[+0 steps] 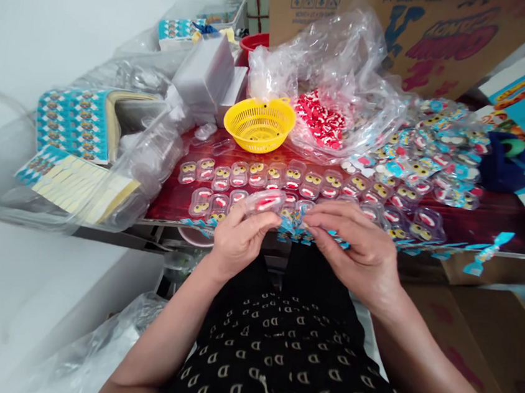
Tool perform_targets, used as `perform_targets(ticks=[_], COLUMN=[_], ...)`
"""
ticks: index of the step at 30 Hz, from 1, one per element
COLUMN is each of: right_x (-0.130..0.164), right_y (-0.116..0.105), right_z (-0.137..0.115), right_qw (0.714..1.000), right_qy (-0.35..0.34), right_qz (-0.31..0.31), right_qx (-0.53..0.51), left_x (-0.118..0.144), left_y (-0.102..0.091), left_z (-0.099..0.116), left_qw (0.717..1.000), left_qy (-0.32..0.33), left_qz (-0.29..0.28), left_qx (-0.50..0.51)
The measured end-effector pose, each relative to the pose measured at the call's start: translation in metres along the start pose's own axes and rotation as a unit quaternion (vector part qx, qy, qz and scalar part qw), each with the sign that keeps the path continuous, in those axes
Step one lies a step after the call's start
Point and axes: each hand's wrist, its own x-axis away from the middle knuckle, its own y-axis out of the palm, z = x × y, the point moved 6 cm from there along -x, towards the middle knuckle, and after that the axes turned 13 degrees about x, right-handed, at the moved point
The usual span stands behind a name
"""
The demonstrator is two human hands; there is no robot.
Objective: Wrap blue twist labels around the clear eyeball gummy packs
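At the near edge of the tabletop (498, 227), the left hand (239, 241) pinched a clear capsule (264, 202) in its fingers while the right hand (360, 250), fingers pressed together, worked beside it; a slip might have dropped it onto the rows of filled capsules (265, 175).

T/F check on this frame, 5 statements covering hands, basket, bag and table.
1. The left hand holds a small clear blister shell with a red piece inside. True.
2. The yellow basket is full of red pieces. False: it looks empty; the red pieces lie in the clear plastic bag beside it.
3. Rows of filled clear shells lie on the red table beyond the hands. True.
4. The right hand rests in the basket. False: it is at the table's near edge, next to the left hand.
5. The cardboard box stands at the left. False: it stands behind the bag, top right.
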Motion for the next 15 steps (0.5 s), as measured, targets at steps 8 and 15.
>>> perform_targets(ticks=[8,15], right_x=[-0.004,-0.007], right_y=[0.019,0.018], right_z=[-0.003,-0.011], right_qw=[0.996,0.991], right_qy=[-0.087,-0.119], right_qz=[-0.017,0.012], right_qx=[0.03,0.052], left_x=[-0.002,-0.003], left_y=[0.0,0.002], left_z=[0.01,0.013], left_qw=[0.998,0.993], left_qy=[0.062,0.102], left_qz=[-0.011,0.002], left_qx=[-0.027,-0.062])
